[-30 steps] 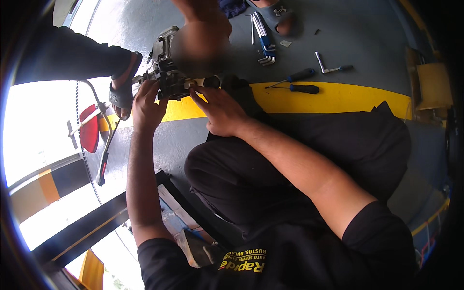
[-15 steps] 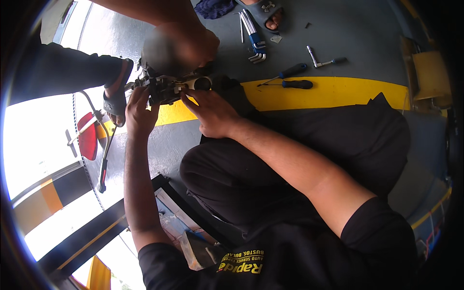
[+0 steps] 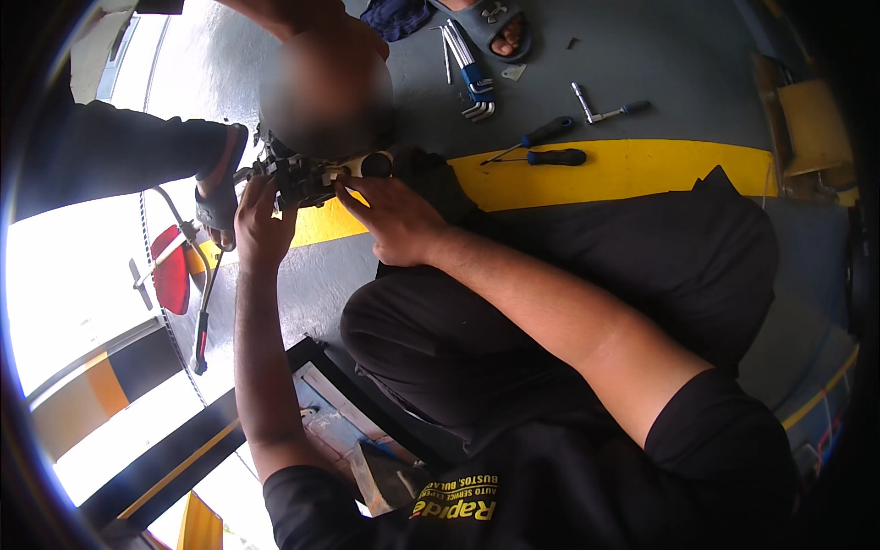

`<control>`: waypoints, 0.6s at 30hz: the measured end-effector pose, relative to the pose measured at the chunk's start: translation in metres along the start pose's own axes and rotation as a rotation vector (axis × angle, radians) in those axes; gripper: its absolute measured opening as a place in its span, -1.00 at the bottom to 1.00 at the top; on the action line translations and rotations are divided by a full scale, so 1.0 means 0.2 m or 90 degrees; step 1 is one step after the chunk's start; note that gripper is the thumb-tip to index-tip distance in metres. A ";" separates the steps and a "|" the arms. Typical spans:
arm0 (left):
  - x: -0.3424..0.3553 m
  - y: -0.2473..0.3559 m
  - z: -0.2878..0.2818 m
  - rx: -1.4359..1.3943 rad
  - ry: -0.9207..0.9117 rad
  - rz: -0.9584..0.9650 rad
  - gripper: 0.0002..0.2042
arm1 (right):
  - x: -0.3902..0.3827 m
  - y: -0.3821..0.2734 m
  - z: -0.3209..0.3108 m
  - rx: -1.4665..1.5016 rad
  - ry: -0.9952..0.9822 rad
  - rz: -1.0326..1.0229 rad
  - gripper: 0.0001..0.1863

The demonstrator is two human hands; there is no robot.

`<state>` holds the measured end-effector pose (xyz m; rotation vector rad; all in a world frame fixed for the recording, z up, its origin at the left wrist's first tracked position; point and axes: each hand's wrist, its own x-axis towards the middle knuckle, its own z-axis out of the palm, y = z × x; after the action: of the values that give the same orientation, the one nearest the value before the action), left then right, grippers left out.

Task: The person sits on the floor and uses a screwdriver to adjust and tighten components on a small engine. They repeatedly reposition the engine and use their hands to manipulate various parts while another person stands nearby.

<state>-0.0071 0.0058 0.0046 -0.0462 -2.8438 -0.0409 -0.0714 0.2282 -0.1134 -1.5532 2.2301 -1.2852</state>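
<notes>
A dark metal mechanical part [image 3: 307,183] with a round opening at its right end lies over the yellow floor stripe. My left hand [image 3: 263,229] grips its left side, the fingers curled up against it. With thumb and fingertips pressed to the part beside the opening, my right hand [image 3: 396,215] holds its near side. The exact contact of the fingers is partly hidden. Another person bends over the far side of the part, their head covering some of it.
Two blue-and-black screwdrivers [image 3: 557,158], a ratchet handle [image 3: 605,115] and a hex key set [image 3: 475,82] lie on the grey floor. Sandalled feet stand nearby. A red-bladed tool [image 3: 171,270] and a long-handled wrench [image 3: 200,339] are at left. An open box [image 3: 335,412] sits beside my left arm.
The other person's head and arm have shifted over the part. The whole view has moved slightly. My hands keep nearly the same hold.
</notes>
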 end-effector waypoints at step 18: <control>-0.03 -0.02 0.01 -0.003 -0.012 -0.010 -0.71 | -0.02 -0.02 -0.02 -0.005 -0.049 0.032 -0.05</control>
<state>-0.0025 0.0012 0.0009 -0.0246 -2.8634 -0.0500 -0.0694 0.2335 -0.1089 -1.5121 2.2152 -1.1846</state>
